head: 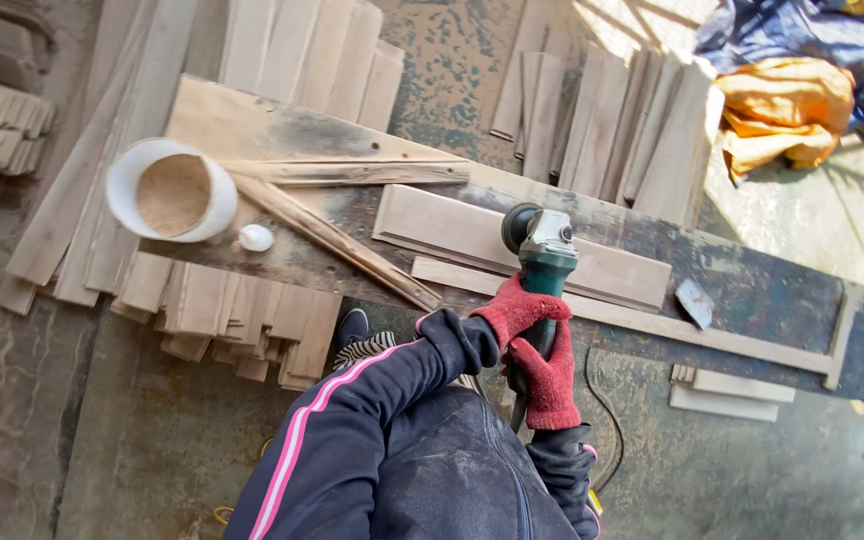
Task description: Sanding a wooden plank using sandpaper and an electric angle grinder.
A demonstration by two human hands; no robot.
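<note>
Gripping the grinder [542,250] with both gloved hands, left [515,308] and right [550,378] wrapped tight, its disc sits on the plank [452,228]; loose strips beside the plank could kick away.

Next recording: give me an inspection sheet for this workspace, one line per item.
Surface: dark worn bench top, dusty.
Job's things: teal angle grinder resting on a flat board.
Clutter: white bucket of sawdust, small white lid, thin strips.
Grips: left hand and right hand, red-gloved, both around the grinder body.
Cables: black cord trailing down.
Surroundings: stacked boards, crumpled cloths on the floor.
</note>
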